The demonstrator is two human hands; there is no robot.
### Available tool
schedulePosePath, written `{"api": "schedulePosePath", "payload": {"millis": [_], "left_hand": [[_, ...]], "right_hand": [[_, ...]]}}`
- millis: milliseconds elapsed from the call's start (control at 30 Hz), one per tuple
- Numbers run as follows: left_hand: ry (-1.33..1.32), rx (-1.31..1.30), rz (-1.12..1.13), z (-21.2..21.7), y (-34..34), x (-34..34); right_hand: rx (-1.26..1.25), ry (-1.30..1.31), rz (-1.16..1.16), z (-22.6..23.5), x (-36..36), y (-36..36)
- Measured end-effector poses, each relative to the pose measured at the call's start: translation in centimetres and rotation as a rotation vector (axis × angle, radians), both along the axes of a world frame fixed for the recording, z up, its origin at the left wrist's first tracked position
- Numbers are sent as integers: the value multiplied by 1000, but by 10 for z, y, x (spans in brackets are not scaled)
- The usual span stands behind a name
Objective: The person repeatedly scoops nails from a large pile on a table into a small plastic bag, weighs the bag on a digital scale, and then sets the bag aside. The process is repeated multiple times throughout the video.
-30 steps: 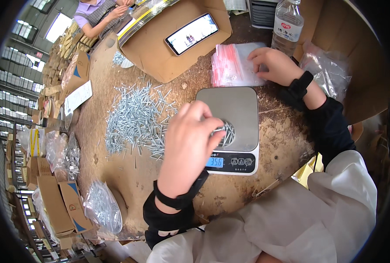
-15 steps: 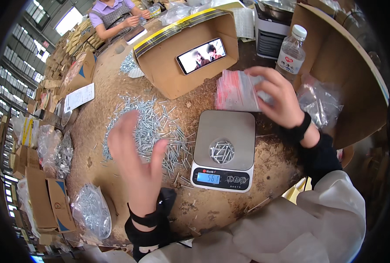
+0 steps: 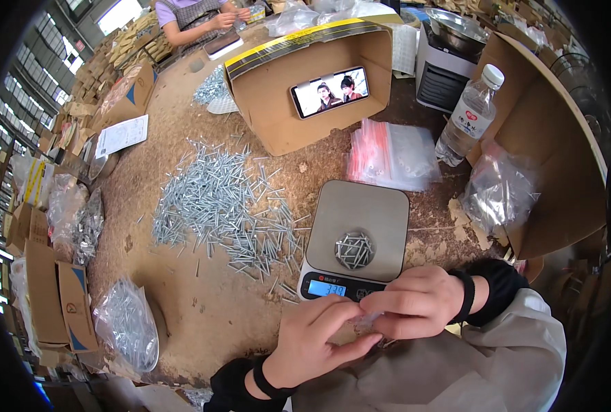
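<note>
My left hand (image 3: pixel 322 341) and my right hand (image 3: pixel 418 302) meet just in front of a digital scale (image 3: pixel 370 206). Their fingertips pinch a small clear plastic bag (image 3: pixel 367 321), mostly hidden by the fingers. On the scale's grey plate stands a small round dish with silver screws (image 3: pixel 354 250) in it. Left of the scale spreads a big loose heap of similar screws (image 3: pixel 213 199). Beyond the scale lies a stack of clear zip bags (image 3: pixel 391 156) with red edges.
A cardboard box (image 3: pixel 271 127) on its side props up a phone (image 3: pixel 329 92). At right stand a water bottle (image 3: pixel 467 117), a crumpled plastic bag (image 3: pixel 501 192) and a tall carton (image 3: pixel 559 137). A bag of screws (image 3: pixel 127 326) lies front left. Another person (image 3: pixel 195 27) works across the table.
My right hand has left the zip-bag stack and come back in front of the scale with a bag. My left hand has moved from over the screw heap to meet it.
</note>
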State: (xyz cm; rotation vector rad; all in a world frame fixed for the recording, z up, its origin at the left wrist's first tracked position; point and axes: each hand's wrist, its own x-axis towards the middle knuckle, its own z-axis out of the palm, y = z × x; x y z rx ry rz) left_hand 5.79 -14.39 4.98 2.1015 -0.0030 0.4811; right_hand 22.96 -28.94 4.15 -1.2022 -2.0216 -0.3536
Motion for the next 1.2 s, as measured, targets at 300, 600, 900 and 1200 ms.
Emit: {"api": "schedulePosePath", "payload": {"millis": [300, 600, 900, 1200], "left_hand": [[47, -305, -110, -14, 5, 0], [202, -581, -440, -28, 5, -5], [238, -734, -484, -32, -4, -4], [269, -808, -592, -43, -2, -4]], "right_hand": [[-67, 67, -17, -6, 4, -1], [34, 18, -4, -2, -9, 2], [-116, 9, 87, -1, -12, -5], [-106, -31, 92, -1, -12, -6]]}}
